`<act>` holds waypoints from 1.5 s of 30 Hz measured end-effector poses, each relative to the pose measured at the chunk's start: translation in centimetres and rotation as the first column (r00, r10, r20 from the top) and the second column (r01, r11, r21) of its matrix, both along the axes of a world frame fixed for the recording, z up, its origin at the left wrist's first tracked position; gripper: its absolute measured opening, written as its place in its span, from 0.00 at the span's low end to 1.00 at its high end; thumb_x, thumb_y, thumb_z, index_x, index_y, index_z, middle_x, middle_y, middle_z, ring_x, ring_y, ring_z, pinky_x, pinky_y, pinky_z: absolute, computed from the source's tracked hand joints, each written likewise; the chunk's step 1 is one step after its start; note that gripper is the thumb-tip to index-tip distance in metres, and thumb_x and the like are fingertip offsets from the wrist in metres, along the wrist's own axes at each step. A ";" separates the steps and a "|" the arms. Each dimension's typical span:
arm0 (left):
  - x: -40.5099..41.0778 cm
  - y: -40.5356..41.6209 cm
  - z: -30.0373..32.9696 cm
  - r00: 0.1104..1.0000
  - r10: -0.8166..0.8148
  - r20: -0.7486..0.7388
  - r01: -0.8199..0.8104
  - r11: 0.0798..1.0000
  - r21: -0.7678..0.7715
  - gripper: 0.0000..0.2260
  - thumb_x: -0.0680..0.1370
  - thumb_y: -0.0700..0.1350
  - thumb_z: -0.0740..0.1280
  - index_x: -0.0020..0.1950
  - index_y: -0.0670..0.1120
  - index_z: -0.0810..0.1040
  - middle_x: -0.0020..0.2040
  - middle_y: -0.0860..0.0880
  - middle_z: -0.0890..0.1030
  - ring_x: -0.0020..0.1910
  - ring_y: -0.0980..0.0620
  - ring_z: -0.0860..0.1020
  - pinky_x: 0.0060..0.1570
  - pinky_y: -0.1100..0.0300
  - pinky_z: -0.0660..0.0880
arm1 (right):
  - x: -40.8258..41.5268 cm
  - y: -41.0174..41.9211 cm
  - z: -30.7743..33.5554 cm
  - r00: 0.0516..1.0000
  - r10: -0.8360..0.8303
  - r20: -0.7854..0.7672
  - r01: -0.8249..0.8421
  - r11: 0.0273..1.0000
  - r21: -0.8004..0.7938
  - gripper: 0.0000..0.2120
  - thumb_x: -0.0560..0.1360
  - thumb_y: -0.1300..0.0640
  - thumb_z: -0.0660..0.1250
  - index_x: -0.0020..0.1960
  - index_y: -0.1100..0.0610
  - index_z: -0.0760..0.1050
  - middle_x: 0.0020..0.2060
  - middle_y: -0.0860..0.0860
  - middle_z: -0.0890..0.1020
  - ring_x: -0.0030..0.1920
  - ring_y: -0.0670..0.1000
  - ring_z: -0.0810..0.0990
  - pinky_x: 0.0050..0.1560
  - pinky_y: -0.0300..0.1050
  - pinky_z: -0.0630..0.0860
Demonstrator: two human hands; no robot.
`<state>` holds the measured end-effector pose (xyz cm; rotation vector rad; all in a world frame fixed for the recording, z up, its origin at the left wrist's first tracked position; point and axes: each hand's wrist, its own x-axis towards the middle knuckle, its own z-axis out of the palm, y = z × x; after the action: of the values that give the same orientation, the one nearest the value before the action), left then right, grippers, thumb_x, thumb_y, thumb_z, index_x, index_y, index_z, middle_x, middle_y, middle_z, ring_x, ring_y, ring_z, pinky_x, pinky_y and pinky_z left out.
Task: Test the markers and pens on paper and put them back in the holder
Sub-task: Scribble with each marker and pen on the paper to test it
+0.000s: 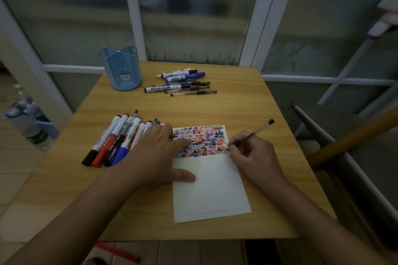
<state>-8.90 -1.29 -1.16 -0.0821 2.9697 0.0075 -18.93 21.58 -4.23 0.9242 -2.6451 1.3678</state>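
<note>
On the table (247,97), the holder (121,69) stands at ten o'clock, with a row of pens and markers (183,83) just beside it toward twelve. A second bunch of markers (116,140) lies at nine o'clock, left of the paper (211,189), which sits at centre toward six.

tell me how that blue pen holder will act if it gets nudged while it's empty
The blue pen holder looks like thin plastic with nothing visible inside, so it is probably light and would slide easily on the smooth table. It stands tall on a narrow base, so a push near its rim may tip it.
</note>
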 end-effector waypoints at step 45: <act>0.2 0.2 0.1 1.000 -0.012 -0.004 0.012 1.000 0.009 0.42 0.66 0.78 0.57 0.77 0.63 0.55 0.64 0.50 0.63 0.61 0.52 0.62 0.57 0.56 0.64 | 0.4 0.0 0.3 0.999 -0.028 -0.018 0.028 0.999 0.020 0.05 0.74 0.62 0.71 0.44 0.52 0.80 0.33 0.45 0.81 0.35 0.42 0.79 0.32 0.30 0.71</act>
<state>-8.74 -1.10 -1.06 -0.0626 2.9738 0.0190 -18.53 21.57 -3.92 0.8934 -2.6532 1.3229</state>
